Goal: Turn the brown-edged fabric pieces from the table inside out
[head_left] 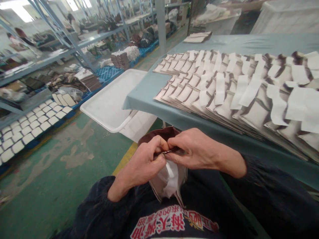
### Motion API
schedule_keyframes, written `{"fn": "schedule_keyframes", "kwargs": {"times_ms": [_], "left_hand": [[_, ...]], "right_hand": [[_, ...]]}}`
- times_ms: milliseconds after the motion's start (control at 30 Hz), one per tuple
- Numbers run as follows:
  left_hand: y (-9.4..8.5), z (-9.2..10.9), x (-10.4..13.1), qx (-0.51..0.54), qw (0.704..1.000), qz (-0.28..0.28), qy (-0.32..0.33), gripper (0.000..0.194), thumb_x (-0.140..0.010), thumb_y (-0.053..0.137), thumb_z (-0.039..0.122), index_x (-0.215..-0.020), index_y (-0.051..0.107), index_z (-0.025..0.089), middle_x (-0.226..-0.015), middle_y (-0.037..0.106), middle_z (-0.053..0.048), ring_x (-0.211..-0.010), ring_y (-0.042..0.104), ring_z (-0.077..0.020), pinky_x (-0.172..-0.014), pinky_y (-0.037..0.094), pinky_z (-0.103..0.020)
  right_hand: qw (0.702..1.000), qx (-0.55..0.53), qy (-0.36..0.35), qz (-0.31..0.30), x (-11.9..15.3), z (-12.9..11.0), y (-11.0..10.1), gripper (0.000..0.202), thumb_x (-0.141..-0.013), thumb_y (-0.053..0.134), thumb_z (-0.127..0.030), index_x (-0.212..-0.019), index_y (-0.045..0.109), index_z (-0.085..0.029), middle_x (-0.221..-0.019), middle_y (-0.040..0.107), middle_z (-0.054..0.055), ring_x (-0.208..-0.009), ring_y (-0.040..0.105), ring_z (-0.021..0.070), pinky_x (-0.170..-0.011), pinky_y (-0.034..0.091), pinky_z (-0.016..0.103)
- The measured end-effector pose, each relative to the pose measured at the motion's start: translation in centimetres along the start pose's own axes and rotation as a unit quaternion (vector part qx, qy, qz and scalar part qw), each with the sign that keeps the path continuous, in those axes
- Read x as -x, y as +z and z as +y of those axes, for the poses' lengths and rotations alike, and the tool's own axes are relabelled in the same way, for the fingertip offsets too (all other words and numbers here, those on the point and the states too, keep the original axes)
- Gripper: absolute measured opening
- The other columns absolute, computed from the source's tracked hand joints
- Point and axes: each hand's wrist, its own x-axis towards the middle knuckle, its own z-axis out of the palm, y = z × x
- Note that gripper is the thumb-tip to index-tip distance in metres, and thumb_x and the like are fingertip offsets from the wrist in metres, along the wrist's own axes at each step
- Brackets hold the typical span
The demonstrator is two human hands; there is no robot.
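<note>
Workshop hall: green painted floor (82,176), blue metal shelving (82,49) back left, teal-covered surface (142,96) ahead right. Brown-and-off-white layered fabric piece (159,178) is held in front of dark garment with red lettering (171,222). Left hand (146,162) and right hand (199,152) both pinch its edge, fingertips nearly meeting; exact grip hidden. Edge could slip if either pinch loosens; thin white strip (171,181) on it could slide off if tilted. Around: rows of off-white brown-edged fabric pieces (184,93), many topped with loose white strips (220,88), easily knocked by a careless right arm. White plastic bin (109,99) by the surface's corner partly blocks that side.
</note>
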Motion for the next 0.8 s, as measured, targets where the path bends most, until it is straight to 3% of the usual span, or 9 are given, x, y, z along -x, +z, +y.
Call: {"fn": "schedule_keyframes", "kwargs": {"times_ms": [200,400,500,667,800], "left_hand": [[0.1,-1.1,0.2,0.034,0.999,0.006,0.009,0.015,-0.079,0.049,0.007,-0.087,0.053,0.019,-0.074,0.056,0.006,-0.064,0.050,-0.0087,-0.059,0.038,-0.022],[0.3,-2.2,0.2,0.005,0.998,0.027,0.053,0.020,-0.079,0.049,0.004,-0.089,0.056,0.019,-0.077,0.062,0.005,-0.067,0.054,-0.0090,-0.063,0.041,-0.021],[0.5,-2.9,0.1,-0.030,0.994,0.043,0.094,0.023,-0.077,0.048,0.003,-0.089,0.059,0.019,-0.079,0.066,0.004,-0.070,0.057,-0.0099,-0.065,0.043,-0.021],[0.8,-4.1,0.1,-0.110,0.974,0.077,0.184,0.030,-0.077,0.047,0.003,-0.096,0.064,0.020,-0.081,0.072,0.001,-0.068,0.061,-0.0124,-0.067,0.047,-0.024],[1.4,-5.6,0.0,-0.145,0.948,0.106,0.262,0.024,-0.084,0.049,0.006,-0.099,0.060,0.021,-0.082,0.073,-0.001,-0.069,0.063,-0.0152,-0.069,0.049,-0.029]], "right_hand": [[0.989,-0.136,0.019,-0.046,-0.2,0.9,0.9,0.026,-0.093,0.061,-0.032,-0.073,0.057,-0.017,-0.063,0.046,-0.006,-0.055,0.039,0.0085,-0.056,0.023,0.026],[0.957,-0.262,0.104,-0.073,-0.2,1.3,1.9,0.017,-0.084,0.056,-0.026,-0.069,0.054,-0.018,-0.064,0.046,-0.005,-0.059,0.041,0.0098,-0.055,0.027,0.025],[0.936,-0.321,0.125,-0.076,-0.2,1.3,2.5,0.015,-0.080,0.053,-0.028,-0.069,0.054,-0.018,-0.065,0.045,-0.005,-0.060,0.041,0.0108,-0.054,0.027,0.025],[0.876,-0.457,0.123,-0.093,-0.3,1.5,3.1,0.020,-0.078,0.054,-0.037,-0.071,0.053,-0.019,-0.064,0.042,-0.005,-0.059,0.037,0.0108,-0.052,0.028,0.024],[0.858,-0.495,0.128,-0.047,-0.1,1.4,3.9,0.020,-0.078,0.051,-0.035,-0.066,0.047,-0.021,-0.060,0.035,-0.006,-0.054,0.030,0.0102,-0.049,0.023,0.024]]}}
